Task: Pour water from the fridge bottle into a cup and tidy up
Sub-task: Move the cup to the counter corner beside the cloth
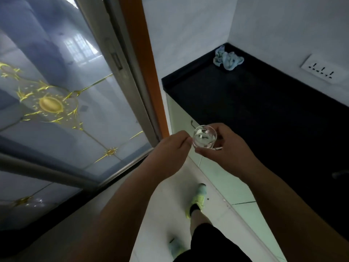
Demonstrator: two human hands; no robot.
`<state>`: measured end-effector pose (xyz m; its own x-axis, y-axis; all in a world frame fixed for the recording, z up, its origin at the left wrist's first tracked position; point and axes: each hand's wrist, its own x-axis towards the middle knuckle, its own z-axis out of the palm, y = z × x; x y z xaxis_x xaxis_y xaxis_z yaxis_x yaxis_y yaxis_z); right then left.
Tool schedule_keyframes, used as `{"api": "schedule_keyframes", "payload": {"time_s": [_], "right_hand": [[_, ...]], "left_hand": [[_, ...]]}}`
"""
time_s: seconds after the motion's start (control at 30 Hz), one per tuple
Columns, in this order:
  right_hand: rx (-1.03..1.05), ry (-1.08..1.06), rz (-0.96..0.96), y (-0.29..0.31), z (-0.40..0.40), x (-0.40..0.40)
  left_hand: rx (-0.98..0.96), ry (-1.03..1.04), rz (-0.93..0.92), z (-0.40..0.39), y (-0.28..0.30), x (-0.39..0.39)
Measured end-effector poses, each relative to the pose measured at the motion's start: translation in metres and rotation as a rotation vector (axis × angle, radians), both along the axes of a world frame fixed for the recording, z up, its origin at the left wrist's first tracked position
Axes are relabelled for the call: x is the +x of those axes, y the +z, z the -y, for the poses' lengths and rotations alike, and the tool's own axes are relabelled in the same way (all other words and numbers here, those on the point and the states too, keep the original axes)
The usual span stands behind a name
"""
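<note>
Clear small glass cup (204, 137) sits pinched in the right hand (224, 148); left hand (172, 148), fingers curled, touches its rim; a jolt there could spill it.

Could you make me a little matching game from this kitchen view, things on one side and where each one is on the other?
Things:
1. clear cup
2. crumpled cloth
3. wall socket
4. glass door

Places:
A. on the white wall at right
B. far corner of the black counter
C. held in the right hand, left hand beside it
D. along the left side

Pairs: 1-C, 2-B, 3-A, 4-D
</note>
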<state>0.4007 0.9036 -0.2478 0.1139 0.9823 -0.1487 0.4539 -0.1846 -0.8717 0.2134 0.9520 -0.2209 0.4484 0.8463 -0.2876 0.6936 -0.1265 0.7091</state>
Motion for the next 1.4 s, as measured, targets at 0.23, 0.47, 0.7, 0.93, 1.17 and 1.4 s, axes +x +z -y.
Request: {"api": "schedule_keyframes", "payload": {"time_s": [0.23,0.47,0.7,0.93,1.17,1.4], "right_hand": [[-0.026,-0.098,0.014,-0.034,-0.111,0.047],[-0.029,-0.172,0.055,-0.053,-0.212,0.105],[-0.08,-0.316,0.081,-0.089,-0.281,0.157],[-0.151,-0.474,0.124,-0.122,-0.341,0.207],[-0.192,-0.589,0.14,-0.152,-0.396,0.245],[-0.215,-0.701,0.191,-0.176,-0.429,0.279]], "left_hand": [[-0.033,-0.063,0.017,-0.123,-0.03,0.056],[-0.056,-0.122,0.046,-0.237,-0.062,0.12],[-0.076,-0.269,-0.034,-0.326,-0.089,0.185],[-0.118,-0.423,-0.074,-0.408,-0.129,0.253],[-0.137,-0.5,-0.08,-0.478,-0.173,0.309],[0.112,-0.53,-0.042,-0.523,-0.201,0.355]]}}
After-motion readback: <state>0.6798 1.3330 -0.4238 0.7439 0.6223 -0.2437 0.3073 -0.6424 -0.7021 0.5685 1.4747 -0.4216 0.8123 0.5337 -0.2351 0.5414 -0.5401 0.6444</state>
